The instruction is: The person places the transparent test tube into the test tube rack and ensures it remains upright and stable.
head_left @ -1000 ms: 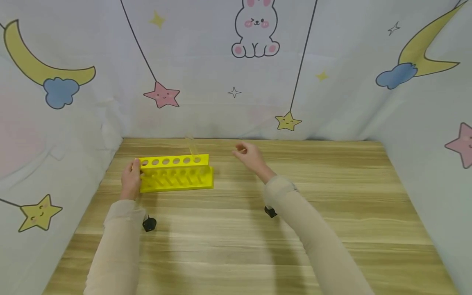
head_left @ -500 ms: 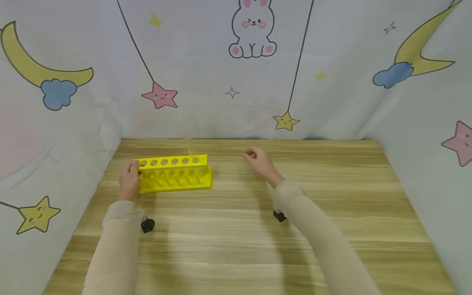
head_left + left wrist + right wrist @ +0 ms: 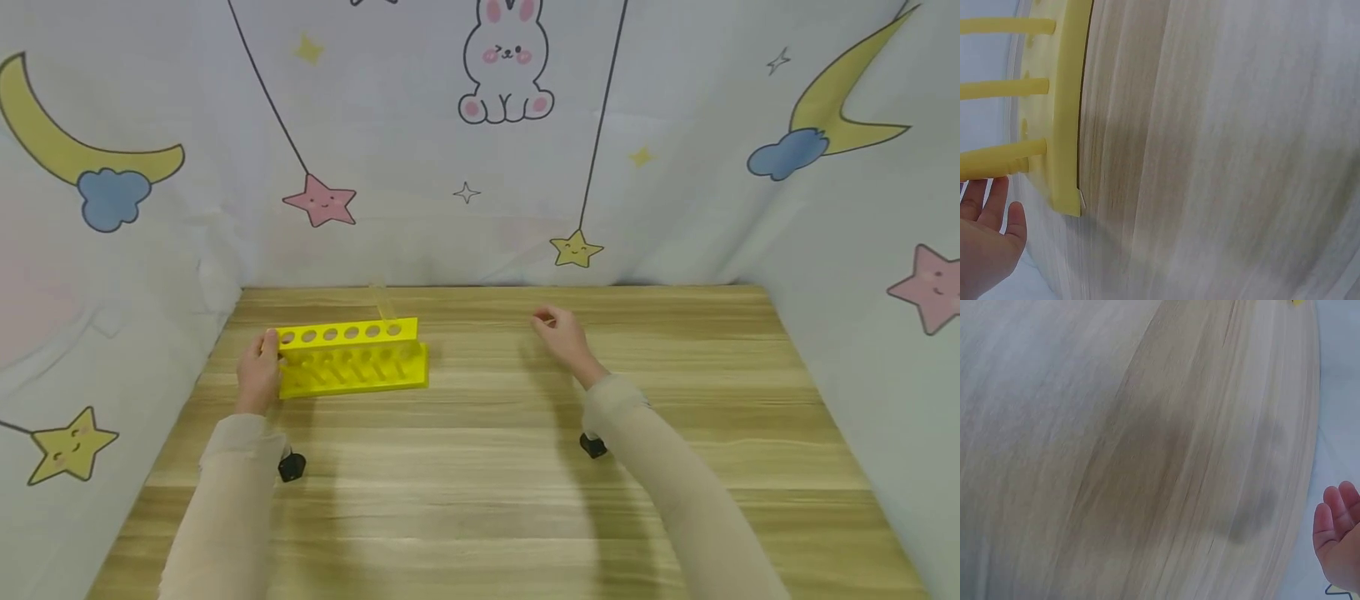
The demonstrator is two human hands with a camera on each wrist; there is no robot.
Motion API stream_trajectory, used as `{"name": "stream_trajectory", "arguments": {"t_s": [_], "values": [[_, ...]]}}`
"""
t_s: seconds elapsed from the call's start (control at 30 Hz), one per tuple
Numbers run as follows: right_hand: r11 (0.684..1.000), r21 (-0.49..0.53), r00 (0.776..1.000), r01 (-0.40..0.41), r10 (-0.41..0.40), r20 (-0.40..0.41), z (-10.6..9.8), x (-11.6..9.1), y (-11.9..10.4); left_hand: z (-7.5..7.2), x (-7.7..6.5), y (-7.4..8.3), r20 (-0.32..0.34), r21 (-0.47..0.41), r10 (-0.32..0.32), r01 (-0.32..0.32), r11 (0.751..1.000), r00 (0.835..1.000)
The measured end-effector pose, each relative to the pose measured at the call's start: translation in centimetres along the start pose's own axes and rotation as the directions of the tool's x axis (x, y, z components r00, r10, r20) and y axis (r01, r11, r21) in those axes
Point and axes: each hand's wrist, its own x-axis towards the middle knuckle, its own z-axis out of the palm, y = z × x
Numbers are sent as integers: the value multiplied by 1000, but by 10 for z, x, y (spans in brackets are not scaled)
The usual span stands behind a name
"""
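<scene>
A yellow test tube rack point(image 3: 352, 358) with a row of round holes stands toward the back left of the table in the head view. My left hand point(image 3: 257, 371) holds its left end; in the left wrist view, fingers point(image 3: 992, 203) touch the yellow end piece and the thumb is hidden. A clear tube point(image 3: 382, 302) rises, slightly tilted, at the rack's right-hand hole; its lower part is hard to make out. Well to the right of the rack, my right hand point(image 3: 562, 335) hovers above the table, fingers loosely curled, with nothing visible in it.
The wood-grain table point(image 3: 465, 467) meets a white cloth point(image 3: 420, 167) with printed stars, moons and a rabbit at its back and sides. Small black devices hang under both wrists, one at the left point(image 3: 292, 467) and one at the right point(image 3: 593, 446).
My right hand has moved rightward, away from the clear tube and rack. The left hand stays on the rack's left end. The whole head view has shifted slightly.
</scene>
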Motion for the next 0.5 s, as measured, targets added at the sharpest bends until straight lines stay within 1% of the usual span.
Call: {"name": "stream_trajectory", "arguments": {"t_s": [0.13, 0.2, 0.27, 0.37, 0.5], "values": [[1000, -1, 1000, -1, 1, -7, -6, -2, 9, 0, -1, -2, -3, 44, 33, -33, 998, 999], [1000, -2, 1000, -6, 6, -14, -9, -3, 13, 0, -2, -3, -20, 47, 51, -50, 998, 998], [1000, 6, 1000, -19, 19, -21, -13, -4, 17, -1, -2, -4, -45, 32, 62, -61, 998, 997], [1000, 8, 999, -22, 23, -43, -22, -7, 23, -1, -2, -6, -77, -14, 70, -72, 997, 995], [999, 6, 997, -36, 37, -69, -33, -11, 33, 0, -2, -9, -112, -19, 96, -98, 995, 989]]}}
